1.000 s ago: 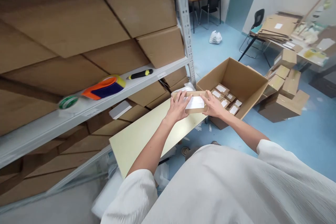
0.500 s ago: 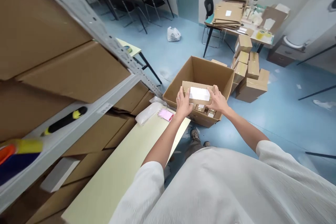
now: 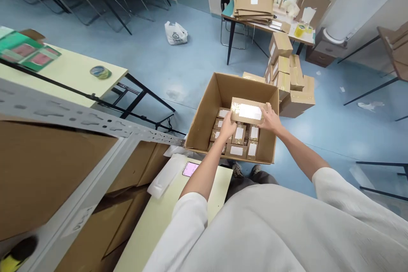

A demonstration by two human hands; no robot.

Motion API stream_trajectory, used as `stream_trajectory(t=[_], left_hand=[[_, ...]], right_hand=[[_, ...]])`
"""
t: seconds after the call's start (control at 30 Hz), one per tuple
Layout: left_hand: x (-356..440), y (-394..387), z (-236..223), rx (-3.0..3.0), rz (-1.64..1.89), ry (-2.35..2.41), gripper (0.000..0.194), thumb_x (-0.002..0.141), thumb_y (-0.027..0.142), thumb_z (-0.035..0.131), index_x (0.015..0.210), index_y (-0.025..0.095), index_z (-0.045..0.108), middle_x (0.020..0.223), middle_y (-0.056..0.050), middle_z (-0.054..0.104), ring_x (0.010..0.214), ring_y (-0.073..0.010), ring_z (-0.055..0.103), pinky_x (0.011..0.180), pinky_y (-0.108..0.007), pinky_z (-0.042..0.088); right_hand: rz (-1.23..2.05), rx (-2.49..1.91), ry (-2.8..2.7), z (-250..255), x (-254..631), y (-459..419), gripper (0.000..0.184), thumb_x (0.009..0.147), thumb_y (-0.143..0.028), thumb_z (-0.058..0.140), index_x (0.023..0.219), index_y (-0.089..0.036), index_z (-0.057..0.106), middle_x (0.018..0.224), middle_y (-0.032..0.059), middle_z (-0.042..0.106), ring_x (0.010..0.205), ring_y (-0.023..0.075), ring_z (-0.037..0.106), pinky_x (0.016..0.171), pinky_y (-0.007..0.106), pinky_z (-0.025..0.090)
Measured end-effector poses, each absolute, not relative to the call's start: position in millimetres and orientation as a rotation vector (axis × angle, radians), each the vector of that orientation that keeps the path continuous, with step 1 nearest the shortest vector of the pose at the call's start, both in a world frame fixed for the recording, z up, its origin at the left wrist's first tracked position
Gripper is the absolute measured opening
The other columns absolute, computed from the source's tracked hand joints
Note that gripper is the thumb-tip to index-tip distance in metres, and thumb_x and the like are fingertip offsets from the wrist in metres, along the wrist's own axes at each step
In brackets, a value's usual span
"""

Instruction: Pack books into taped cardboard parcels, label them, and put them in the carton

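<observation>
Between my two hands is a small cardboard box (image 3: 237, 115) with a white label on top and clear tape at its end. My left hand (image 3: 228, 127) grips its left end, fingers partly hidden behind it. My right hand (image 3: 270, 118) holds the right end, fingers over the top edge. The held box is over the opening of a large open carton (image 3: 200, 125). Inside that carton, several small taped boxes (image 3: 236, 150) with white labels are packed along the bottom, partly covered by my hands and the held box.
A pale table (image 3: 219, 185) at my left bears a phone (image 3: 190, 169) and a white plastic wrap roll (image 3: 165, 174). Metal shelving (image 3: 105, 119) with cartons stands left. Several taped boxes (image 3: 295, 100) are stacked beyond the carton. A white bag (image 3: 176, 34) lies on the floor.
My view has turned, showing more of the carton's inside and the left table. Both hands still hold the small box, now lower over the carton.
</observation>
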State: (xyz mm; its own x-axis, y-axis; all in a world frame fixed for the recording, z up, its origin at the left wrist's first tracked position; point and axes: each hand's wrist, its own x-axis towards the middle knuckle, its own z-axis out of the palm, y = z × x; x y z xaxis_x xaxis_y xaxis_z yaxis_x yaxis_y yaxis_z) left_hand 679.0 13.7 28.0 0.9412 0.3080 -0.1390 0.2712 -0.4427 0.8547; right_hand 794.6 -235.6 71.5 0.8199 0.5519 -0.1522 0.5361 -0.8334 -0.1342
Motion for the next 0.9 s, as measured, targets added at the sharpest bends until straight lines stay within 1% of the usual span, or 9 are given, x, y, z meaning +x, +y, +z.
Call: stream_trajectory(t=[0.1, 0.17, 0.27, 0.33, 0.47, 0.57, 0.67, 0.73, 0.9], left_hand=[[709.2, 20.8, 13.2, 1.966, 0.003, 0.472, 0.089, 0.086, 0.017, 0.059, 0.172, 0.025, 0.039, 0.170, -0.005, 0.052, 0.154, -0.0299, 0.051, 0.135, -0.048, 0.037], [728.0, 24.1, 1.9, 1.907, -0.003, 0.487, 0.085, 0.087, 0.019, 0.060, 0.171, 0.025, 0.042, 0.169, -0.005, 0.055, 0.151, -0.0296, 0.055, 0.134, -0.047, 0.039], [755.1, 26.0, -20.2, 1.833, -0.001, 0.512, 0.081, 0.088, 0.019, 0.063, 0.167, 0.025, 0.046, 0.167, -0.007, 0.056, 0.151, -0.0296, 0.055, 0.133, -0.045, 0.040], [772.3, 23.3, -41.5, 1.770, -0.003, 0.564, 0.083, 0.088, 0.019, 0.064, 0.168, 0.025, 0.044, 0.169, -0.008, 0.054, 0.153, -0.0303, 0.054, 0.130, -0.044, 0.043], [800.2, 4.6, -103.3, 1.580, -0.108, 0.755, 0.093, 0.090, 0.020, 0.066, 0.175, 0.022, 0.028, 0.174, -0.016, 0.046, 0.150, -0.0318, 0.058, 0.123, -0.047, 0.049], [813.7, -17.4, -157.8, 1.491, -0.240, 0.798, 0.082, 0.094, 0.021, 0.061, 0.172, 0.022, 0.035, 0.169, -0.018, 0.053, 0.150, -0.0310, 0.059, 0.122, -0.052, 0.049], [823.7, -40.6, -207.6, 1.454, -0.321, 0.756, 0.070, 0.100, 0.024, 0.054, 0.169, 0.023, 0.041, 0.170, -0.015, 0.053, 0.153, -0.0280, 0.056, 0.121, -0.050, 0.050], [829.3, -54.3, -235.8, 1.391, -0.337, 0.761, 0.064, 0.104, 0.028, 0.051, 0.168, 0.022, 0.044, 0.170, -0.015, 0.052, 0.154, -0.0267, 0.055, 0.122, -0.048, 0.049], [836.1, -77.6, -288.1, 1.219, -0.316, 0.778, 0.056, 0.108, 0.045, 0.054, 0.160, 0.024, 0.056, 0.171, -0.011, 0.052, 0.157, -0.0266, 0.050, 0.127, -0.046, 0.042]], right_hand=[[0.282, -2.931, -0.826, 62.8, 824.0, -230.7, 0.121, 0.081, -0.056, 0.088, 0.176, -0.026, 0.021, 0.182, 0.0248, 0.005, 0.139, 0.0485, 0.055, 0.107, 0.057, 0.052], [0.281, -2.934, -0.810, 53.0, 842.5, -229.1, 0.120, 0.080, -0.056, 0.088, 0.176, -0.025, 0.021, 0.181, 0.0252, 0.006, 0.139, 0.0484, 0.055, 0.106, 0.057, 0.053], [0.333, -2.919, -0.766, 28.2, 864.5, -223.8, 0.120, 0.080, -0.060, 0.087, 0.174, -0.026, 0.022, 0.179, 0.0261, 0.009, 0.136, 0.0485, 0.056, 0.103, 0.057, 0.055], [0.390, -2.892, -0.690, 3.5, 873.3, -216.3, 0.117, 0.080, -0.063, 0.085, 0.173, -0.026, 0.023, 0.177, 0.0270, 0.012, 0.133, 0.0482, 0.058, 0.099, 0.057, 0.057], [0.481, -2.834, -0.407, -60.1, 880.7, -196.1, 0.111, 0.081, -0.066, 0.081, 0.168, -0.025, 0.026, 0.167, 0.0275, 0.026, 0.125, 0.0461, 0.064, 0.094, 0.057, 0.059], [0.501, -2.798, -0.237, -111.3, 886.0, -185.1, 0.111, 0.079, -0.067, 0.081, 0.167, -0.026, 0.027, 0.162, 0.0256, 0.032, 0.121, 0.0448, 0.067, 0.094, 0.056, 0.060], [0.531, -2.770, -0.038, -158.9, 893.7, -178.7, 0.112, 0.081, -0.068, 0.078, 0.170, -0.026, 0.024, 0.159, 0.0255, 0.036, 0.118, 0.0430, 0.070, 0.096, 0.056, 0.060], [0.603, -2.737, 0.147, -186.9, 898.5, -175.3, 0.111, 0.087, -0.071, 0.072, 0.172, -0.022, 0.021, 0.158, 0.0281, 0.038, 0.117, 0.0416, 0.070, 0.097, 0.055, 0.059], [0.881, -2.633, 0.550, -237.5, 905.9, -168.3, 0.105, 0.105, -0.072, 0.046, 0.172, -0.003, 0.006, 0.159, 0.0358, 0.038, 0.127, 0.0373, 0.063, 0.098, 0.046, 0.057]])
